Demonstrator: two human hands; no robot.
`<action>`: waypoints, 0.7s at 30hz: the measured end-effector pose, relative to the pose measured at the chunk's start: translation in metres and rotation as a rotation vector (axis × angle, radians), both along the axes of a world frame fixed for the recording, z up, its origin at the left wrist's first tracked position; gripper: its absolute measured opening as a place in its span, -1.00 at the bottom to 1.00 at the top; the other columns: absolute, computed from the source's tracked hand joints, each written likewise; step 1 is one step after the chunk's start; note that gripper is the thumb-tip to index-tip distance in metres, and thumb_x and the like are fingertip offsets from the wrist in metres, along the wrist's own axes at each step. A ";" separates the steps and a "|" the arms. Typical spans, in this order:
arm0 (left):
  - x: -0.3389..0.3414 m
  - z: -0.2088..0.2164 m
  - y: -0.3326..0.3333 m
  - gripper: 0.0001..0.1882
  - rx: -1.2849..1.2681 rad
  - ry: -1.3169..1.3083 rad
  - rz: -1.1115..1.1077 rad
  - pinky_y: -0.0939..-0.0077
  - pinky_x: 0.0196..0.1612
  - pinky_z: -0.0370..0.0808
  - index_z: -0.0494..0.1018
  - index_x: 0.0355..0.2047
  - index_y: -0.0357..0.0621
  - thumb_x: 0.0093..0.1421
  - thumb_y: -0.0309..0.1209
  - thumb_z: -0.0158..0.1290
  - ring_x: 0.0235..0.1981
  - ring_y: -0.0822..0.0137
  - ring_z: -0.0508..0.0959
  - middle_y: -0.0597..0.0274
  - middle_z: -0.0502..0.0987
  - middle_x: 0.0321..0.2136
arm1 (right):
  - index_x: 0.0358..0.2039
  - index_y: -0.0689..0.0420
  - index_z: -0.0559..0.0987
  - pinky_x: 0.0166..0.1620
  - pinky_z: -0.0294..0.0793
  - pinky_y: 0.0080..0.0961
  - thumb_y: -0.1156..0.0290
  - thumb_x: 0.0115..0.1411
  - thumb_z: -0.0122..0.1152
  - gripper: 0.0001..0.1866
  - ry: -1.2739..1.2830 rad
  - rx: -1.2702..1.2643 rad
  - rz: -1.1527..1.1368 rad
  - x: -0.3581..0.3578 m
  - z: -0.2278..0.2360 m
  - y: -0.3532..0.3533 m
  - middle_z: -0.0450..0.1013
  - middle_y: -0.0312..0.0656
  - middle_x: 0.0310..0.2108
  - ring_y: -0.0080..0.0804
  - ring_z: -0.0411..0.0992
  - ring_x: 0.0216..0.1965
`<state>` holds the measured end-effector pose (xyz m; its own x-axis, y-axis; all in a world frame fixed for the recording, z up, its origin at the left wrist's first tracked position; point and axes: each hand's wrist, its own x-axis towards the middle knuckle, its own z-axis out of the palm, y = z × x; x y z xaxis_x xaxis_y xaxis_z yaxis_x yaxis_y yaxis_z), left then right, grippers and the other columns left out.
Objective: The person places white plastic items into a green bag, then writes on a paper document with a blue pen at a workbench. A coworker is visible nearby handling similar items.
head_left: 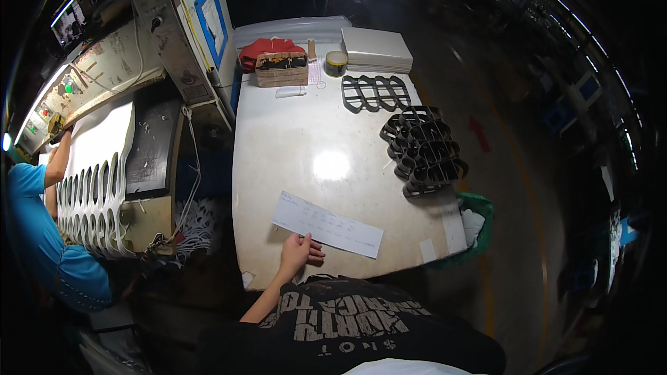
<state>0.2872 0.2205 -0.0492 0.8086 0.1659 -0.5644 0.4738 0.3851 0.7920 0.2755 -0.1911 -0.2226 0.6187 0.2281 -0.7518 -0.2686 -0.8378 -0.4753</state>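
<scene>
On my feed the left grip (303, 251) curls at the near edge of a paper slip (326, 223), clamped or not I can't tell, right grip out of view, with black lattice frames (425, 155) ahead rightward and a brown box (281, 79) farther ahead.

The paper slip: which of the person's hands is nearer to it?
Left, of what shows. The left hand is at the near edge of the paper slip, left of its middle; the right hand is not in view.
</scene>
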 end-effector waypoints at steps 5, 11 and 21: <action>0.000 0.000 0.000 -0.66 0.023 -0.018 -0.001 0.22 -0.46 0.78 0.23 -0.07 -0.48 0.60 -0.31 -0.13 -0.44 0.03 0.75 -0.20 0.63 -0.31 | 0.11 0.28 0.56 0.07 0.53 -0.26 0.25 0.30 0.31 -0.53 -0.012 -0.010 -0.003 0.001 0.000 -0.001 0.56 -0.06 0.02 -0.16 0.53 0.01; -0.002 0.000 0.000 -0.65 0.006 -0.033 0.025 0.22 -0.46 0.78 0.22 -0.04 -0.47 0.60 -0.29 -0.14 -0.45 0.03 0.74 -0.18 0.61 -0.32 | 0.08 0.29 0.58 0.05 0.54 -0.24 0.25 0.29 0.31 -0.55 -0.021 -0.028 -0.003 0.001 -0.002 -0.004 0.57 -0.02 -0.01 -0.12 0.55 -0.02; -0.002 -0.003 0.001 -0.67 0.000 -0.039 0.034 0.21 -0.48 0.77 0.22 -0.01 -0.43 0.60 -0.30 -0.14 -0.47 0.03 0.74 -0.17 0.59 -0.33 | 0.02 0.32 0.61 0.01 0.56 -0.22 0.26 0.27 0.32 -0.57 -0.036 -0.048 -0.010 -0.001 -0.004 -0.008 0.59 0.04 -0.06 -0.06 0.58 -0.06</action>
